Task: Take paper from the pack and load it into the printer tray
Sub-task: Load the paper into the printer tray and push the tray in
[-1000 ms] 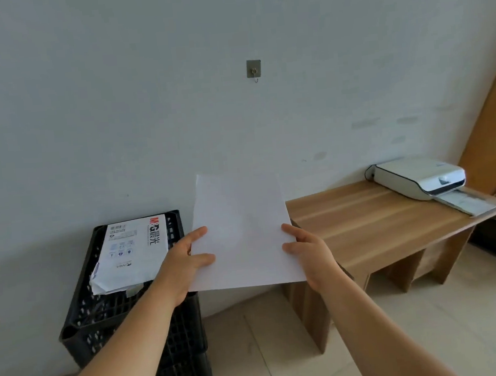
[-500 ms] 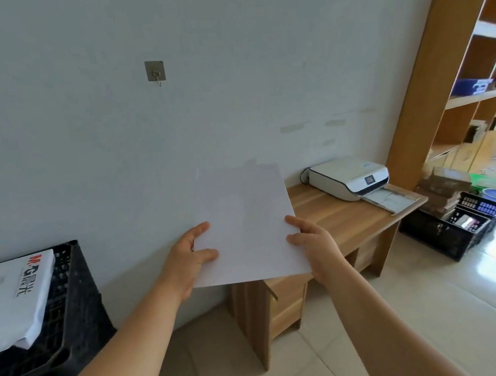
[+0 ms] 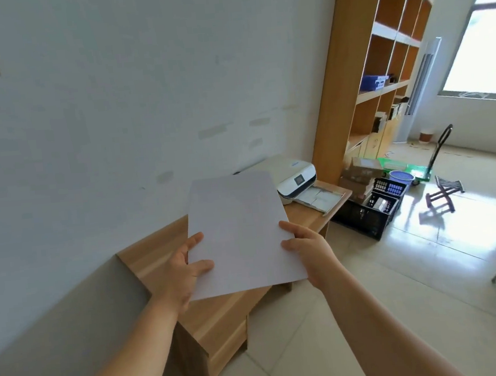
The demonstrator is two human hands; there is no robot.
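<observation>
I hold white paper point(image 3: 238, 233) upright in front of me with both hands. My left hand point(image 3: 182, 271) grips its lower left edge, thumb on the front. My right hand point(image 3: 308, 242) grips the right edge. Behind the sheet, a white printer point(image 3: 295, 176) sits at the far end of a low wooden table point(image 3: 222, 316), and its tray point(image 3: 319, 198) sticks out toward the table's end with paper in it. The paper hides part of the printer's left side. The paper pack is out of view.
A white wall runs along the left. A tall wooden shelf unit point(image 3: 380, 65) stands past the table. On the tiled floor beyond are black crates point(image 3: 371, 207), a green trolley point(image 3: 413, 170) with a blue bucket, and a small folding stool point(image 3: 442, 197).
The view has swung right along the wall: the black crate with the paper pack has left the frame, the printer and shelves are nearer. Both hands still hold the paper the same way.
</observation>
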